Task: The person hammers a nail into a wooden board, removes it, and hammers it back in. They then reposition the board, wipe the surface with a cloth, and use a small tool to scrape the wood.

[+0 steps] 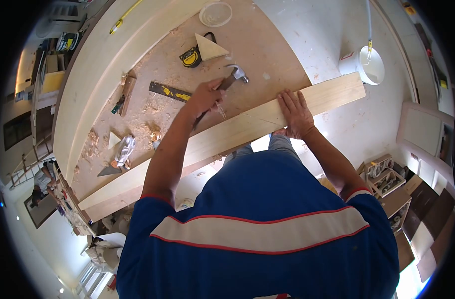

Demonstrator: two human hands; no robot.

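My left hand is closed around the handle of a claw hammer, whose metal head points away from me. Thin, nail-like slivers stick out below those fingers, too small to name surely. A long pale wooden board lies slantwise in front of my body, overhanging the bench on the right. Over its near edge, my right hand grips it, fingers on the upper face and the thumb side lower down. A faint line crosses the board just left of that hand.
On the workbench lie a tape measure, a wooden triangle, a black-and-yellow tool, a round lid-like dish and wood shavings. A white bucket stands beyond the board's right end. Another person is far left.
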